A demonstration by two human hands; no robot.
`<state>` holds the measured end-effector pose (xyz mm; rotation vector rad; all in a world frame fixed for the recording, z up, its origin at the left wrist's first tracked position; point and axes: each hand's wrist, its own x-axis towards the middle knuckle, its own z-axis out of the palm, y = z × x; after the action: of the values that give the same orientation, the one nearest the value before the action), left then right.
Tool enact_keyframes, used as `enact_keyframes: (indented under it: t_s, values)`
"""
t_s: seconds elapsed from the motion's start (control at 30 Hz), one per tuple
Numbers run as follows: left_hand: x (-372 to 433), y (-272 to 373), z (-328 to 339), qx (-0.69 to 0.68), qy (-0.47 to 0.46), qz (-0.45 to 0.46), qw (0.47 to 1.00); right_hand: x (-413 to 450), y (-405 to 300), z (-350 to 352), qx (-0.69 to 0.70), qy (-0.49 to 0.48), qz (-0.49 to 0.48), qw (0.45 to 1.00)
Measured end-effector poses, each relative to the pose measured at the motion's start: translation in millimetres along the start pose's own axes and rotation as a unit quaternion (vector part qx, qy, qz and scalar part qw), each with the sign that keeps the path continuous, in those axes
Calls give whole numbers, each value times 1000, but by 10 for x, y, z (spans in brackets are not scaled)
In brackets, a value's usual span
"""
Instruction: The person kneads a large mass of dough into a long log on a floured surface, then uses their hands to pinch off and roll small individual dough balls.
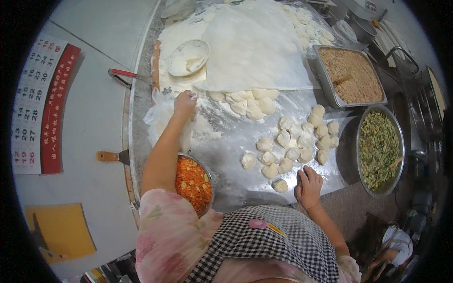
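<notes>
My left hand [185, 102] is curled, with floury fingertips, over the floured left part of the steel worktop [233, 152]. It is beside a crumpled clear plastic bag [169, 118]; whether the fingers pinch anything is hidden. My right hand [309, 186] rests at the worktop's front edge, holding nothing, with thumb and fingers apart. Just left of it lies a small dough ball [280, 185]. Several more floured dough pieces [286, 165] are scattered beyond it. Flattened dough pieces [253, 104] are clustered against a large white sheet [251, 46], right of my left hand.
A bowl of shredded orange filling [193, 182] stands under my left forearm. To the right are a bowl of green filling [378, 150] and a steel pan of minced filling [350, 76]. A flour bowl [188, 58], wooden rolling pin [156, 65] and scraper [111, 156] are leftward.
</notes>
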<state>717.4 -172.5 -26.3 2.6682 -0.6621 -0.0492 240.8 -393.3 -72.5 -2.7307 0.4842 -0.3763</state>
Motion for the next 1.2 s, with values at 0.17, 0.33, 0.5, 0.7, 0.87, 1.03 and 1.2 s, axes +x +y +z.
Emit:
enact_keyframes:
  t_s: [0.17,0.33,0.5,0.7,0.87,1.03,1.2]
  values:
    - [306,-190,131,-7,56,-44,997,-9,22,14,-1,-11,5,1000]
    - [875,-183,497,35,35,-104,993,-33,71,-55,-13,-28,24,999]
    - [1069,-386,841,96,44,-43,993,10,50,-115,-11,-49,34,998]
    - [893,-960,234,38,-67,-113,991,66,5,-124,34,-24,4,999]
    - [153,280,162,-208,-308,-67,926,-31,91,-127,14,-14,39,999]
    - [-905,1805,208,-108,-406,42,906,26,62,-45,77,36,-20,996]
    - [-1161,2754,954,-205,-208,289,912,366,306,-226,115,170,-59,977]
